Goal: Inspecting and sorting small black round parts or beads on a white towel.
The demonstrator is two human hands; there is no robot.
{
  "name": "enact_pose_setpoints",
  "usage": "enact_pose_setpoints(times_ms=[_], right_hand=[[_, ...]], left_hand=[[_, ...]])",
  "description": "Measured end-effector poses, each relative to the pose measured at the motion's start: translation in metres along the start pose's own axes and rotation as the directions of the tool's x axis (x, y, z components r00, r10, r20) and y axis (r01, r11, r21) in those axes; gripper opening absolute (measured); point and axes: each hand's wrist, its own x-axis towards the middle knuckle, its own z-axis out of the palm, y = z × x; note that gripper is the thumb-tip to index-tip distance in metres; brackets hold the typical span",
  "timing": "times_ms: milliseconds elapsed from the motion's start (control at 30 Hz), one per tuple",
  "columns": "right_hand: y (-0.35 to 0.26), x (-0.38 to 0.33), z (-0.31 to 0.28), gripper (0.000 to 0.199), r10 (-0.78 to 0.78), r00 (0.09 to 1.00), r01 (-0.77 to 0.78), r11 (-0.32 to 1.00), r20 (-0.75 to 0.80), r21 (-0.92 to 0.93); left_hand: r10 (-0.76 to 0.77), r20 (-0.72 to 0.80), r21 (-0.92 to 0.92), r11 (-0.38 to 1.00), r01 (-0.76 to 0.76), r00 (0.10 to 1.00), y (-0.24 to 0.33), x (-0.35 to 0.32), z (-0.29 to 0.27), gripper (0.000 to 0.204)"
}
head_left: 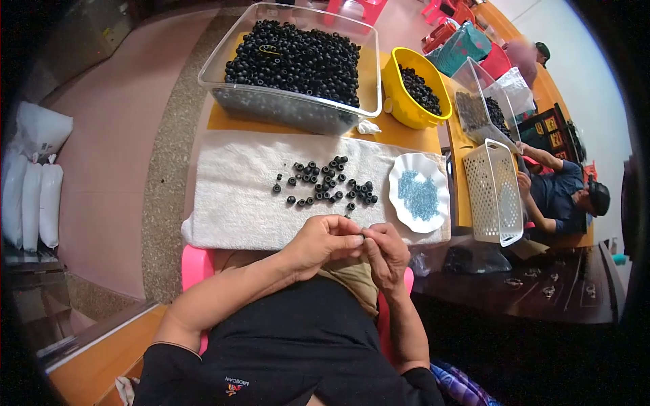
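My left hand (323, 245) and my right hand (387, 256) meet at the towel's front edge, fingertips pinched together. Between them is something small and dark, mostly hidden by the fingers. Just beyond, small black bead-like parts with holes (330, 181) lie scattered on a white towel (237, 203). One black part sits close to the fingertips. To the right of the hands, a white scalloped plate (401, 218) holds a heap of tiny clear bluish pieces (418, 195).
Behind the towel stands a large clear bin (284, 101) full of black parts. Beside it are a yellow tub (401, 108) of black parts and a crumpled tissue (368, 127). A white perforated basket (489, 196) stands at right, near another person (558, 193) working beside a clear box (470, 115).
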Motion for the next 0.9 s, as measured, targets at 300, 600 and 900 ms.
enact_pose_setpoints(times_ms=[300, 600, 900], right_hand=[[-0.022, 0.000, 0.012, 0.036, -0.290, 0.956, 0.289, 0.915, 0.037, -0.282], [-0.024, 0.000, 0.008, 0.030, -0.199, 0.959, 0.231, 0.962, 0.201, -0.148], [0.000, 0.031, 0.009, 0.020, -0.139, 0.978, 0.200, 0.832, 0.154, -0.517]], left_hand=[[0.051, 0.020, 0.011, 0.999, -0.051, 0.999, -0.001, -0.012, -0.006, 0.016], [0.101, 0.008, 0.140, 0.985, -0.101, 0.995, -0.005, -0.030, -0.025, 0.016], [0.128, -0.027, 0.102, 0.987, -0.124, 0.991, -0.001, -0.034, -0.035, 0.014]])
